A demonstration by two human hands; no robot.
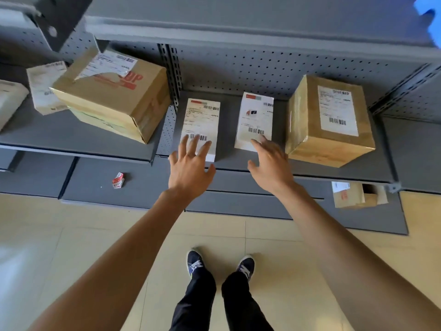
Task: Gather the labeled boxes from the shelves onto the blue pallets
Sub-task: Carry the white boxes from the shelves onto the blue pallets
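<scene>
A grey shelf (238,164) carries labeled boxes. A brown box (330,120) sits at 2 o'clock. Two white boxes lie mid-shelf. The left hand (188,167), fingers spread and released, hovers at the 6 o'clock end of the left box (201,123); the right hand (272,163), released, reaches the right box (255,120).

Illumination is bright and even, with soft shadows under the shelf (238,163). Wide-angle distortion bows straight edges near the borders. Motion blur softens the upper corners and labels.
</scene>
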